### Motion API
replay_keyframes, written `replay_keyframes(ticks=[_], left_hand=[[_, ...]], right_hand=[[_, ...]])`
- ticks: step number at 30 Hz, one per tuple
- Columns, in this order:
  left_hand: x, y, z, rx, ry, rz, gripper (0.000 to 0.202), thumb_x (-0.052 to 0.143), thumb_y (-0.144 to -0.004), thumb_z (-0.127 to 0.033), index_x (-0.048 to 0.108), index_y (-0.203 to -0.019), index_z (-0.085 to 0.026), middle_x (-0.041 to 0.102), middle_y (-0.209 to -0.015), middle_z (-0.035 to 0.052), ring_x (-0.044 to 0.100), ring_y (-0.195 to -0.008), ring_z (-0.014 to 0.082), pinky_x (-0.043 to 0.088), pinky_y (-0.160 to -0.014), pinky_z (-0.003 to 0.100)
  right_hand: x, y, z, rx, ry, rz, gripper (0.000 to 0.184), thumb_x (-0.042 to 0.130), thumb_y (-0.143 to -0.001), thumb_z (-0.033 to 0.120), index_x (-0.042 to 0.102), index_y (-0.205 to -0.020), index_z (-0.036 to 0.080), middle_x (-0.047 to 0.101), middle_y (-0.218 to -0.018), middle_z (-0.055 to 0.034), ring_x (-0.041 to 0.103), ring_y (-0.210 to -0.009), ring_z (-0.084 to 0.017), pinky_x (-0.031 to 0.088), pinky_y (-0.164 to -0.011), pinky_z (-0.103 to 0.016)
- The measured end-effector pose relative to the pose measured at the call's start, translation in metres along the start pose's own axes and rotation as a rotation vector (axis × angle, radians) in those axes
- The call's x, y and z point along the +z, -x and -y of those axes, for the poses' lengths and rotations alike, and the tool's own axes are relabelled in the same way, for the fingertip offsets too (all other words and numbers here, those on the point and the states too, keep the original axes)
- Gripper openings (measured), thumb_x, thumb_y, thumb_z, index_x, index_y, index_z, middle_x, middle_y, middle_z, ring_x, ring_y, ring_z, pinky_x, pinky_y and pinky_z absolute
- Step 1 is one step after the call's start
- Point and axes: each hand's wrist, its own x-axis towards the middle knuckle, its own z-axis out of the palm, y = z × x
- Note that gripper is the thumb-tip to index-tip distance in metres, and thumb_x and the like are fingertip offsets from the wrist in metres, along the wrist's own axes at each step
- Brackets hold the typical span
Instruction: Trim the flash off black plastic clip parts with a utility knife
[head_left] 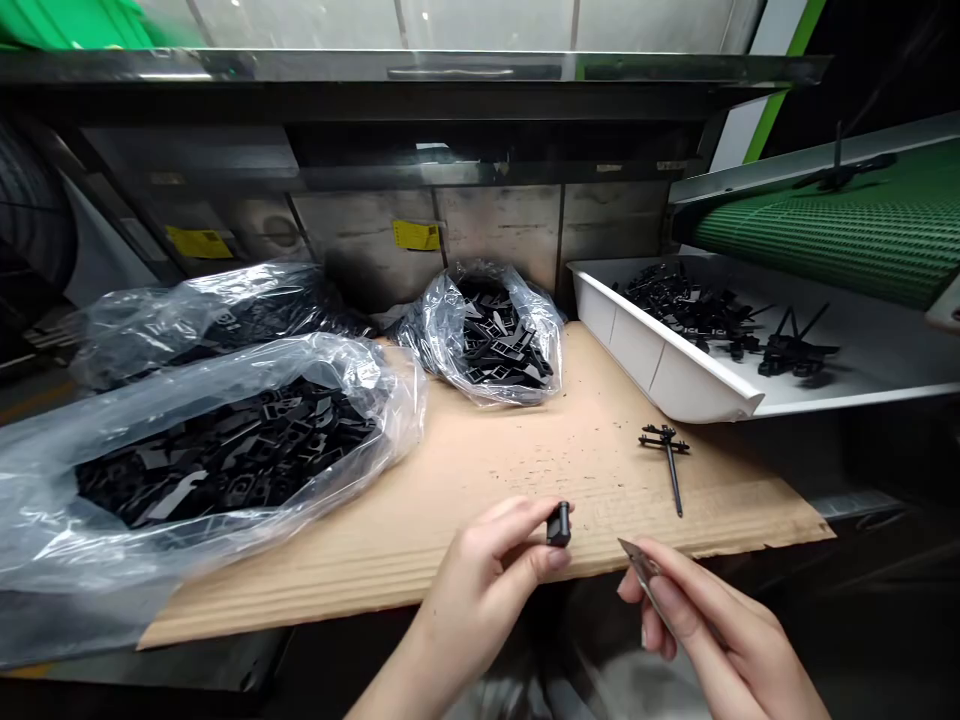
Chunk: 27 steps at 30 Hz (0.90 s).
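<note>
Between thumb and fingers, my left hand pinches a small black plastic part above the front edge of the cardboard sheet. To its right, my right hand is closed on a thin metal blade, its pointed tip angled up and left toward the part. Blade and part are apart. Beyond my right hand, a black sprue with a long stem lies on the cardboard.
Clear plastic bags of black parts stand at the left, with another bag at the back middle. A white tray holding black sprues sits at the right, under a green conveyor belt. A metal shelf edge crosses above.
</note>
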Motion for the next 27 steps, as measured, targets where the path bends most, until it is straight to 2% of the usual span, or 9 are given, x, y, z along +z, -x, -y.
replay_keyframes(ticks=[2,4,6,9,12,15,19,22,27], left_hand=[[0.007,0.001,0.008,-0.037,0.125,-0.004,0.025,0.053,-0.082,-0.012,0.065,-0.104,-0.018,0.069,-0.100,0.0056,0.063,-0.093,0.0196,0.051,-0.081,0.028],[0.012,0.000,0.015,-0.082,0.223,-0.006,0.031,0.054,-0.081,-0.012,0.061,-0.109,-0.019,0.070,-0.100,0.0046,0.064,-0.094,0.0201,0.052,-0.081,0.029],[0.013,-0.002,0.021,-0.128,0.256,-0.046,0.028,0.057,-0.078,-0.012,0.062,-0.104,-0.020,0.071,-0.095,0.0036,0.065,-0.090,0.0202,0.053,-0.076,0.028],[0.010,-0.006,0.025,-0.106,0.146,-0.151,0.017,0.063,-0.074,-0.013,0.066,-0.090,-0.020,0.070,-0.090,0.0027,0.065,-0.085,0.0198,0.052,-0.074,0.026],[0.006,-0.007,0.025,-0.031,0.084,-0.172,0.020,0.063,-0.075,-0.009,0.067,-0.088,-0.023,0.069,-0.090,0.0004,0.063,-0.086,0.0175,0.051,-0.075,0.023],[0.006,-0.006,0.026,0.029,0.114,-0.135,0.025,0.062,-0.074,-0.003,0.066,-0.087,-0.024,0.067,-0.088,-0.0020,0.063,-0.084,0.0143,0.050,-0.071,0.017],[0.011,-0.004,0.029,0.078,0.054,-0.148,0.029,0.057,-0.077,-0.001,0.063,-0.093,-0.025,0.067,-0.088,-0.0018,0.063,-0.083,0.0139,0.050,-0.073,0.019],[0.014,-0.002,0.031,0.084,-0.063,-0.112,0.026,0.054,-0.081,-0.004,0.062,-0.098,-0.022,0.065,-0.088,0.0009,0.062,-0.082,0.0152,0.049,-0.072,0.021],[0.019,-0.002,0.034,0.132,-0.293,-0.100,0.019,0.048,-0.084,-0.007,0.063,-0.092,-0.017,0.054,-0.084,0.0046,0.057,-0.069,0.0145,0.048,-0.061,0.024]], right_hand=[[0.004,-0.007,0.003,-0.092,0.045,0.042,0.028,0.049,-0.086,0.021,0.065,-0.108,0.028,0.064,-0.070,0.0001,0.054,-0.048,-0.009,0.048,-0.051,-0.019],[0.007,-0.014,0.006,-0.153,0.087,0.063,0.028,0.050,-0.084,0.018,0.067,-0.105,0.028,0.064,-0.068,0.0003,0.053,-0.049,-0.009,0.048,-0.052,-0.018],[0.010,-0.020,0.008,-0.176,0.106,0.057,0.027,0.053,-0.082,0.016,0.069,-0.100,0.028,0.063,-0.066,0.0010,0.052,-0.048,-0.009,0.049,-0.050,-0.017],[0.011,-0.024,0.008,-0.165,0.120,0.040,0.026,0.055,-0.081,0.016,0.069,-0.098,0.030,0.064,-0.063,0.0022,0.052,-0.045,-0.009,0.048,-0.047,-0.016],[0.008,-0.026,0.004,-0.106,0.135,0.036,0.021,0.056,-0.080,0.018,0.071,-0.092,0.027,0.065,-0.062,0.0010,0.054,-0.044,-0.010,0.048,-0.045,-0.017],[0.008,-0.029,0.000,0.036,0.083,0.080,0.016,0.060,-0.079,0.023,0.069,-0.092,0.025,0.065,-0.062,0.0015,0.057,-0.043,-0.010,0.050,-0.044,-0.017],[0.019,-0.035,-0.002,0.135,0.099,0.090,0.014,0.063,-0.074,0.027,0.068,-0.087,0.023,0.070,-0.069,0.0008,0.067,-0.061,-0.014,0.054,-0.056,-0.018],[0.023,-0.040,-0.003,0.044,0.269,0.167,0.012,0.056,-0.079,0.025,0.067,-0.081,0.021,0.072,-0.075,-0.0011,0.068,-0.068,-0.015,0.054,-0.059,-0.018],[-0.001,-0.049,-0.006,-0.241,0.590,0.307,0.029,0.043,-0.088,0.016,0.055,-0.115,0.018,0.069,-0.105,-0.0067,0.067,-0.091,-0.017,0.055,-0.077,-0.023]])
